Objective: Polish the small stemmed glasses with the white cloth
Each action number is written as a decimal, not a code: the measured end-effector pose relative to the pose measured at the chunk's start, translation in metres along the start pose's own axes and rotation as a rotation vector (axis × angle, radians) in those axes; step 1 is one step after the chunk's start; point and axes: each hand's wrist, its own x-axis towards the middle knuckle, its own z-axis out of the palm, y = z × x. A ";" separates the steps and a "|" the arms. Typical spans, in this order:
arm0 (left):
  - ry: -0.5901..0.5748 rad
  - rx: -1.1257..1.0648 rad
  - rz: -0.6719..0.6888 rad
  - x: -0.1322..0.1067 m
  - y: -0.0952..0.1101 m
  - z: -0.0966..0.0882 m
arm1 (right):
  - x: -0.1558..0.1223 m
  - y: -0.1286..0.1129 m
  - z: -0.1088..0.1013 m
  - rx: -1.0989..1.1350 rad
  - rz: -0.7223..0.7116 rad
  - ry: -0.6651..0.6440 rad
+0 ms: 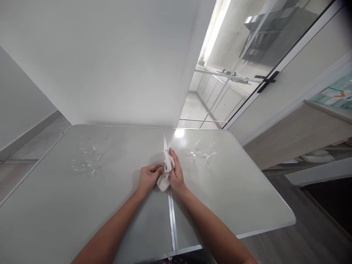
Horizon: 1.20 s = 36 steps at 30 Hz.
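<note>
Both of my hands meet over the centre seam of a grey folding table [233, 198]. My right hand [176, 174] is closed around a small white cloth [165, 176], which bunches up between the two hands. My left hand [148, 178] is curled with its fingertips pinched against the cloth's left side; whatever else it grips is too clear or too hidden to make out. Two clear stemmed glasses [202, 151] stand just right of my right hand. A group of clear glasses [88, 163] stands further off to the left.
A white wall rises right behind the table's far edge. A glass door with a black handle [266, 81] is at the back right. A low wooden shelf unit [308, 135] stands to the right of the table, with wood floor around it.
</note>
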 end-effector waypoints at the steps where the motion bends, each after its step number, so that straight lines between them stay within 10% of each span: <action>1: 0.003 0.062 0.046 0.000 -0.001 -0.002 | 0.001 0.000 -0.002 -0.111 -0.085 -0.028; 7: 0.049 0.666 0.535 0.000 -0.014 -0.015 | 0.010 -0.007 -0.016 -0.471 -0.400 -0.272; 12: -0.014 0.871 0.790 -0.003 -0.016 -0.019 | 0.013 -0.010 -0.022 -0.228 -0.115 -0.166; 17: -0.020 0.730 0.682 -0.004 -0.018 -0.021 | 0.015 -0.008 -0.024 0.390 0.319 -0.110; 24: -0.008 0.358 0.325 -0.001 -0.017 -0.011 | 0.011 -0.006 -0.007 0.963 0.513 0.019; 36: -0.141 0.482 0.172 -0.001 0.001 -0.007 | 0.007 -0.018 0.009 0.842 0.472 0.130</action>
